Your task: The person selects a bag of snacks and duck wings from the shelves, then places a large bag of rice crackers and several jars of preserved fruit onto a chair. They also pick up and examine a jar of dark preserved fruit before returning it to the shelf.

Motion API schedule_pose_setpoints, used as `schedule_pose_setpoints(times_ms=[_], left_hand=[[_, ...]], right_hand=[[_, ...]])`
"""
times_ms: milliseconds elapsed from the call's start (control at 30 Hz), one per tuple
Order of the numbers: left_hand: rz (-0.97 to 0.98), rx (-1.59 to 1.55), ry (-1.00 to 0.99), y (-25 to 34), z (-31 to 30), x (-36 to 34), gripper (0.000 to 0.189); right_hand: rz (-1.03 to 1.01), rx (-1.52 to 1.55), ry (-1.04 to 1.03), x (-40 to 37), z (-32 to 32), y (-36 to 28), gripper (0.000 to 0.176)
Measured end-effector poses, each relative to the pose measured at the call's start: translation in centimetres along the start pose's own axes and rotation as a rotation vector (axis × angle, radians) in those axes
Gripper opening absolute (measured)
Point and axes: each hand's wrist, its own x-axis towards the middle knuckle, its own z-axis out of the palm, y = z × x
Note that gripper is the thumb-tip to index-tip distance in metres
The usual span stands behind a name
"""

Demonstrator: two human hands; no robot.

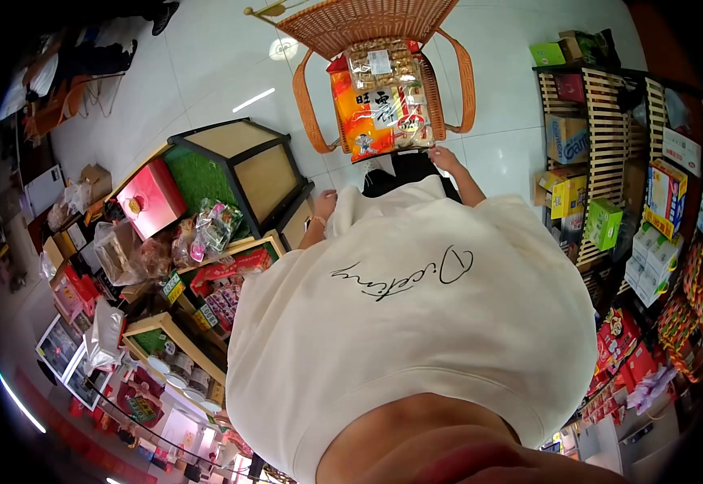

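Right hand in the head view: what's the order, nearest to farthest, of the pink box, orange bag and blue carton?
From the right hand:
1. Orange bag: ahead, on the wicker chair.
2. Blue carton: right, in the shelving.
3. Pink box: far left.

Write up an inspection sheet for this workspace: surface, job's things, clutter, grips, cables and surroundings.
Surface: wicker chair, its seat largely covered, on a pale tiled floor.
Job's things: orange snack packet on the seat; clear pack of brown snacks lying over its far end.
Clutter: pink box and bagged goods on the display stand, left.
Grips: right grip at the packet's near right corner, hold unclear; left grip near the stand, nothing seen in it.
Cables: nothing seen for certain.
Surroundings: slatted shelves with boxes, right; another person's legs, upper left.
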Motion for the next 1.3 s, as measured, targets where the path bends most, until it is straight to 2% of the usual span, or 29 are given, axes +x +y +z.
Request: schedule_pose_setpoints(times_ms=[67, 167, 200, 233, 333, 367, 467, 500, 600, 633, 733, 767, 867, 1000, 1033, 1100, 1200, 1300], left_hand=[[0.075, 0.005, -0.048, 2.6, 1.4, 3.7, 0.032], [0.08, -0.333, -0.162, 8.8, 2.9, 7.1, 0.03], [0.084, -0.304, -0.164, 11.2, 3.1, 7.7, 0.029], [0.09, -0.272, -0.166, 14.1, 3.0, 8.5, 0.029], [0.144, -0.302, -0.171, 20.1, 3.3, 11.1, 0.03], [0.168, -0.334, -0.171, 21.4, 3.5, 12.3, 0.031], [0.309, -0.126, -0.012, 24.1, 3.6, 15.6, 0.034], [0.276, -0.161, -0.015, 25.0, 3.3, 16.3, 0.042], [0.247, -0.103, 0.147, 24.5, 3.8, 21.4, 0.049], [0.231, -0.141, 0.186, 23.8, 3.9, 23.6, 0.058], [0.107, -0.289, 0.178, 24.0, 3.1, 27.5, 0.059], [0.031, -0.461, 0.139, 27.4, 2.2, 25.5, 0.064], [-0.002, -0.695, -0.158, 27.7, 2.8, 26.5, 0.059], [0.09, -0.605, 0.027, 25.4, 5.5, 23.8, 0.049], [-0.003, -0.546, -0.017, 22.0, 6.2, 24.2, 0.049], [-0.051, -0.6, 0.011, 19.3, 7.5, 21.8, 0.044], [-0.3, -0.537, -0.165, 22.0, 5.9, 15.9, 0.038], [-0.22, -0.609, -0.118, 21.9, 6.3, 15.0, 0.031]], right_hand=[[-0.025, -0.032, -0.039, 2.9, -1.7, -2.3, 0.028], [-0.077, -0.012, -0.106, 8.6, -3.6, -2.0, 0.03], [-0.096, 0.008, -0.132, 10.7, -3.8, -1.4, 0.03], [0.023, 0.075, -0.14, 12.8, -4.1, -1.3, 0.031], [-0.023, -0.018, -0.075, 12.8, -10.1, -9.5, 0.033], [-0.07, -0.107, -0.091, 14.7, -10.7, -9.8, 0.038], [0.032, -0.08, -0.03, 18.2, -12.1, -11.3, 0.046], [0.068, -0.031, -0.016, 19.4, -12.1, -11.7, 0.053], [0.127, 0.09, -0.001, 21.9, -11.7, -12.8, 0.062], [0.095, 0.132, 0.026, 22.9, -11.4, -13.1, 0.065], [0.038, 0.209, 0.048, 23.8, -9.8, -13.3, 0.074], [0.031, 0.205, 0.022, 23.8, -9.2, -13.6, 0.076], [0.071, 0.241, -0.05, 23.8, -7.7, -14.3, 0.076], [0.062, 0.273, -0.075, 18.9, -8.5, -15.8, 0.078], [0.052, 0.281, -0.105, 18.0, -8.2, -14.5, 0.078], [0.037, 0.266, -0.151, 16.2, -7.3, -11.8, 0.077], [0.046, 0.246, -0.187, 13.9, -5.9, -9.1, 0.077], [0.057, 0.229, -0.162, 13.5, -5.6, -8.3, 0.076]])
